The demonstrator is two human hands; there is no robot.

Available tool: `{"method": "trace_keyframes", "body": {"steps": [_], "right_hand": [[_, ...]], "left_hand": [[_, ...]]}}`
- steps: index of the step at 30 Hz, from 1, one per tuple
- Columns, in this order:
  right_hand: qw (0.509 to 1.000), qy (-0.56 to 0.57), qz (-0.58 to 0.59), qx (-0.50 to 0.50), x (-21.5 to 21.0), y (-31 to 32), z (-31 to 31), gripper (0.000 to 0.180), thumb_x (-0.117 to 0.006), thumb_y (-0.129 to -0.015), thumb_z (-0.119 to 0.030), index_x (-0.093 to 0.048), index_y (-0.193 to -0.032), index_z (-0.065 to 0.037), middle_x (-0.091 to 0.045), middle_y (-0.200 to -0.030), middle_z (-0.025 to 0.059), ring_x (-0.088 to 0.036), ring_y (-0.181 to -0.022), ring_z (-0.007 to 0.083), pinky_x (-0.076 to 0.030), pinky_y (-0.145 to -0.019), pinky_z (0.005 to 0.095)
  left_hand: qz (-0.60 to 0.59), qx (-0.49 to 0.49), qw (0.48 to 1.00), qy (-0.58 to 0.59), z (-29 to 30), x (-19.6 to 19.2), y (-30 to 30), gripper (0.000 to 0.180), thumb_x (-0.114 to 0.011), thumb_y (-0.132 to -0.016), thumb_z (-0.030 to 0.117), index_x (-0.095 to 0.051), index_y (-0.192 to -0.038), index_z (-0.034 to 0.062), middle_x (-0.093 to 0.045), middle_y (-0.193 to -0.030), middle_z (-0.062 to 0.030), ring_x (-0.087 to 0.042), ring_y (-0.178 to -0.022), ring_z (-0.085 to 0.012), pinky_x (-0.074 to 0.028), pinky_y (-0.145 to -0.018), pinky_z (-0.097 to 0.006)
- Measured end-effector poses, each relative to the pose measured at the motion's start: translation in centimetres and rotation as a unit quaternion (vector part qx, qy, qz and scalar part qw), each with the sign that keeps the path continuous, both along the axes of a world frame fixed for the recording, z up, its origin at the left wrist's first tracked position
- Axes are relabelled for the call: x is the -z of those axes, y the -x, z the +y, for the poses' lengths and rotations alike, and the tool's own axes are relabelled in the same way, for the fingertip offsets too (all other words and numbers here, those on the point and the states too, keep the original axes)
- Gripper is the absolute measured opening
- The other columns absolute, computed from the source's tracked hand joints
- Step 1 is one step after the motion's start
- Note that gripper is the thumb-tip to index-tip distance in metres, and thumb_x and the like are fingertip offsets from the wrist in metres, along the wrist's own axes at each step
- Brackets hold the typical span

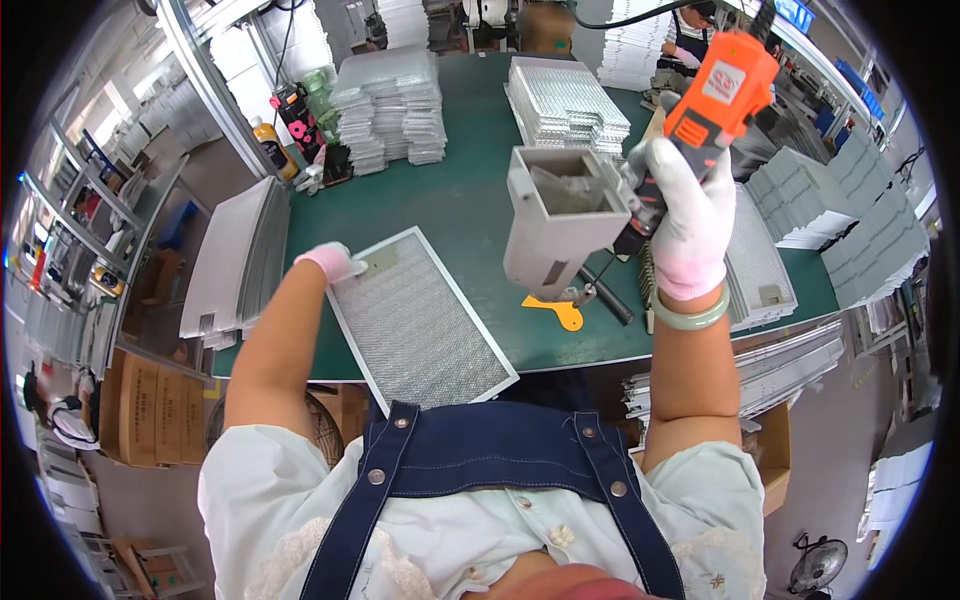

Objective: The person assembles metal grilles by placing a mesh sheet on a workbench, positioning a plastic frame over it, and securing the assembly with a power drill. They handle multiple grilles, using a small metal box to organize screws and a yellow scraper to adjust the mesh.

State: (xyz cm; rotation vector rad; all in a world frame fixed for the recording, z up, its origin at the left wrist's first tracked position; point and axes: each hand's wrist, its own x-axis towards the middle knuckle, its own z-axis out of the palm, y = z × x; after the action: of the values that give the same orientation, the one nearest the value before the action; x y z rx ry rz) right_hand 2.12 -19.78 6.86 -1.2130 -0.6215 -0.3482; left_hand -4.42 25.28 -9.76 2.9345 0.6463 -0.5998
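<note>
My left hand [337, 263], in a white glove with a pink cuff, grips the upper left corner of a silver-framed mesh filter panel [420, 318]. The panel lies slanted on the green table, its near end reaching past the front edge. Raised at the right, my gloved right hand [690, 215] is closed around an orange-and-black power tool [722, 92]. A grey open-topped plastic box [570, 232] is at the tool's lower end; whether the two are joined I cannot tell. Below it lie a yellow scraper [553, 312] and a black-handled tool [608, 298].
Silver panels are stacked at the back left [390, 105] and back centre [567, 100]. More panels stand along the table's left edge [235, 260] and lie at right [757, 262]. Bottles [272, 148] crowd the far left corner. Another person [690, 32] works at the back right.
</note>
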Motion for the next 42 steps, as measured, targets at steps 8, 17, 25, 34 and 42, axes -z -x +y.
{"method": "trace_keyframes", "body": {"steps": [8,17,25,34,42], "right_hand": [[0.995,0.043,0.006,0.086,1.3,-1.4,-2.8,0.035,-0.07,-0.091,-0.011,-0.056,-0.122,-0.003,-0.066,-0.088,0.003,-0.061,-0.071,0.0092,-0.049,-0.064,0.0233],[0.979,0.064,-0.042,0.19,1.2,-1.8,-4.9,0.027,-0.076,-0.087,-0.016,-0.063,-0.106,-0.002,-0.066,-0.081,0.0006,-0.058,-0.062,0.0074,-0.046,-0.059,0.0217],[0.994,-0.02,-0.102,-0.027,1.2,0.3,-0.3,0.025,-0.067,-0.091,-0.01,-0.063,-0.115,-0.004,-0.066,-0.102,-0.0009,-0.059,-0.09,0.0079,-0.045,-0.083,0.0243],[0.995,-0.026,-0.098,0.007,1.5,0.0,0.1,0.021,-0.065,-0.091,-0.009,-0.065,-0.112,-0.005,-0.067,-0.095,-0.0012,-0.059,-0.081,0.0064,-0.046,-0.075,0.0221],[0.997,-0.028,-0.065,-0.018,1.3,1.5,-0.6,0.014,-0.066,-0.092,-0.013,-0.065,-0.104,-0.006,-0.064,-0.084,-0.0021,-0.059,-0.073,0.0059,-0.045,-0.067,0.0203]], "left_hand": [[-0.413,0.17,0.891,0.083,-9.3,-15.8,3.1,0.029,-0.07,-0.088,0.02,-0.064,-0.102,-0.0045,-0.063,-0.096,-0.0193,-0.063,-0.092,-0.0351,-0.05,-0.084,-0.041],[-0.269,0.41,0.87,0.056,-26.1,-13.6,12.6,0.019,-0.074,-0.079,0.02,-0.061,-0.091,0.0121,-0.061,-0.077,-0.0066,-0.064,-0.067,-0.0288,-0.052,-0.059,-0.04],[-0.282,0.374,0.872,0.14,-27.0,-9.2,12.6,0.023,-0.076,-0.074,0.014,-0.061,-0.091,0.0095,-0.062,-0.078,-0.009,-0.063,-0.067,-0.0321,-0.05,-0.059,-0.043],[-0.328,0.398,0.83,0.211,-26.8,-8.5,11.8,0.027,-0.076,-0.075,0.009,-0.059,-0.096,0.0078,-0.06,-0.078,-0.0102,-0.062,-0.067,-0.0333,-0.049,-0.058,-0.042],[-0.341,0.408,0.819,0.216,-26.9,-8.6,11.5,0.024,-0.076,-0.077,0.012,-0.06,-0.094,0.0088,-0.061,-0.077,-0.009,-0.062,-0.067,-0.0313,-0.048,-0.058,-0.041]]}}
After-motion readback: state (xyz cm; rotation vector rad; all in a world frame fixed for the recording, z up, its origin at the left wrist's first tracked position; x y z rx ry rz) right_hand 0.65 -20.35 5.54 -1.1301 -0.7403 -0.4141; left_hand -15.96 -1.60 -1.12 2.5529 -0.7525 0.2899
